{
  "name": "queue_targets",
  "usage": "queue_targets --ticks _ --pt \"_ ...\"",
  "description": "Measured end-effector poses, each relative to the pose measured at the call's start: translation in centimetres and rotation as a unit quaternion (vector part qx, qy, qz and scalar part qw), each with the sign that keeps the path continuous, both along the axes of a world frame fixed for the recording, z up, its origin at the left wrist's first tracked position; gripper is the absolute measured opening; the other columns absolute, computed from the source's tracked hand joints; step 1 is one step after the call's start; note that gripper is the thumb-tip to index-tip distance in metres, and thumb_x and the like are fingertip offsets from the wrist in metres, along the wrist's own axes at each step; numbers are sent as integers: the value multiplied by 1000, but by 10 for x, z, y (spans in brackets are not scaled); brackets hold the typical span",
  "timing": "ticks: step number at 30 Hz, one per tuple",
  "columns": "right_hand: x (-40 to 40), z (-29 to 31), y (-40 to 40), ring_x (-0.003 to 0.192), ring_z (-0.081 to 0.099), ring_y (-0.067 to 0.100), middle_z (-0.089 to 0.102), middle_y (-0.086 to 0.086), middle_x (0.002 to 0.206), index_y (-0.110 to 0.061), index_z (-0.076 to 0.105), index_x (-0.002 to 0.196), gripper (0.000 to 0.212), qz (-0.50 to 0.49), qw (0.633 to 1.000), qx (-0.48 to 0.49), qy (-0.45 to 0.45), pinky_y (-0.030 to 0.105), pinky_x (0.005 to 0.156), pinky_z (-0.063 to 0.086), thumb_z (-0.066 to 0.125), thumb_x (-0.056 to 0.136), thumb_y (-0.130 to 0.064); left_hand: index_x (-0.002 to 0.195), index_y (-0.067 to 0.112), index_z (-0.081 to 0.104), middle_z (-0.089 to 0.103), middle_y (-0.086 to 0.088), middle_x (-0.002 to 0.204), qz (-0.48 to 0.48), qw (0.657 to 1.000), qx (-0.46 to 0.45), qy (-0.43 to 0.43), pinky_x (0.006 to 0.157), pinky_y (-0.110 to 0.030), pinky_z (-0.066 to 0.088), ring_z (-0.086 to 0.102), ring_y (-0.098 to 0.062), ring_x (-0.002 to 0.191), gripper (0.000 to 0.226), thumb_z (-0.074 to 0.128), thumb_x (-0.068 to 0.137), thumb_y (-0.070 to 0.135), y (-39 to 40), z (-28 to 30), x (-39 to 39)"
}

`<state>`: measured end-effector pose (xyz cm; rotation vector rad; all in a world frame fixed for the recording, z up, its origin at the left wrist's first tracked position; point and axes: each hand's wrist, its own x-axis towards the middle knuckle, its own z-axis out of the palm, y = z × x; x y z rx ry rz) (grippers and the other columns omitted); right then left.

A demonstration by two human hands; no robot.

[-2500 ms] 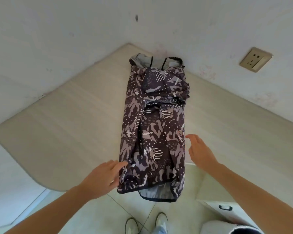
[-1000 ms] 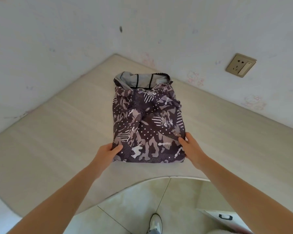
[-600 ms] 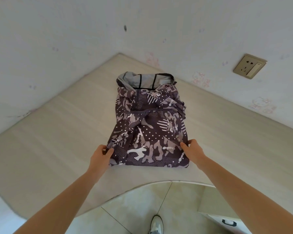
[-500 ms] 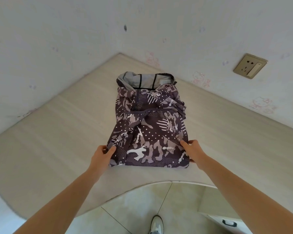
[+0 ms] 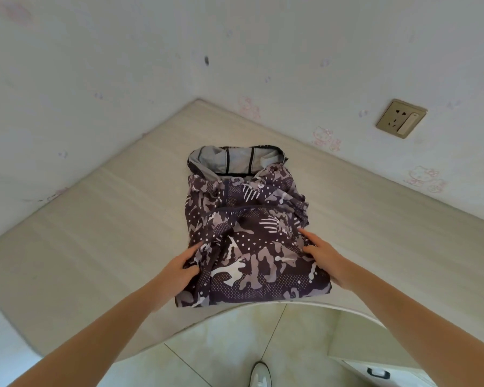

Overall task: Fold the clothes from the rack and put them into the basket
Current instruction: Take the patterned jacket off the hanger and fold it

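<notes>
A dark purple camouflage jacket (image 5: 249, 233) lies folded in half on the pale table (image 5: 95, 233), its grey-lined hood toward the wall corner. The jacket's near edge reaches the table's curved front rim. My left hand (image 5: 180, 268) grips the fabric at the jacket's left side, fingers pinching a fold. My right hand (image 5: 323, 258) rests on the right side with fingers curled on the cloth. The basket and the rack are out of view.
Two white walls meet behind the table; a wall socket (image 5: 401, 118) sits at the right. Tiled floor (image 5: 235, 344) shows below the table's cut-out, with my white shoe (image 5: 260, 375). A drawer with a dark handle (image 5: 377, 373) stands at the lower right.
The long jacket was folded in half, its bottom brought up. Since half a second ago both hands have slid farther up along the jacket's sides.
</notes>
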<state>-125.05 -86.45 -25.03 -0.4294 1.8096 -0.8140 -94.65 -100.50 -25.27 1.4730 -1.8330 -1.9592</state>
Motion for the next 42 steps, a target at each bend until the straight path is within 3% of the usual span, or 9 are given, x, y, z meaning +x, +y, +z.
queue_targets --ticks 6,10,15,20,26,30,35,39,42 --pt "-11 43 14 59 70 26 70 20 78 6 54 106 19 -27 981 116 -155 29 48 57 46 96 -8 90 -6 58 66 -16 72 37 967 251 -28 45 -23 53 62 -18 52 15 51 93 7 -1 45 5" --pt "-34 57 3 38 61 20 64 22 63 10 59 85 40 -74 965 102 -232 21 33 49 43 99 -24 90 -3 65 64 -28 83 153 934 320 45 36 -21 47 52 -17 40 35 59 88 31 -25 61 4" --pt "-36 32 -14 58 51 19 55 10 75 -6 51 112 50 -77 990 108 -37 25 52 48 27 101 -49 116 9 61 60 -5 96 158 987 0 -29 75 -31 47 57 -21 82 56 27 101 51 -29 20 -4" --pt "-17 13 -24 116 54 28 53 10 130 -14 42 137 101 33 994 69 80 40 100 43 17 73 -88 137 34 41 58 14 126 92 994 2 59 99 -31 44 56 -9 116 56 46 89 62 -11 6 -24" --pt "-7 -20 -29 96 55 28 57 15 119 -5 31 130 62 92 976 84 177 34 82 44 32 96 -57 132 23 53 63 1 121 110 982 -105 -111 102 -43 45 58 -26 114 48 60 90 47 -8 -25 -48" --pt "-6 -39 -41 119 51 38 49 23 134 -1 25 138 67 98 967 131 195 39 95 42 37 97 -53 132 13 52 61 -10 126 113 972 -97 -184 101 -41 43 56 -32 115 53 58 91 46 -8 -41 -53" --pt "-36 -12 -61 96 63 25 60 8 119 -14 48 124 71 202 943 243 107 30 71 51 36 87 -73 139 10 23 36 -16 136 137 927 -246 -246 98 -51 43 47 -40 119 83 72 81 43 -10 -35 -61" --pt "-69 9 -88 98 60 26 58 10 113 -17 47 115 65 161 968 168 88 32 81 49 27 89 -73 146 22 25 36 -13 142 -76 807 -529 -252 107 -52 37 38 -36 131 84 74 78 29 -20 -31 -69" --pt "-91 -1 -117 95 58 28 58 17 116 -1 50 122 66 38 981 95 167 38 88 50 29 97 -58 149 39 24 33 -4 154 -252 755 -573 -195 114 -58 23 25 -35 144 64 51 91 46 -17 -42 -78"
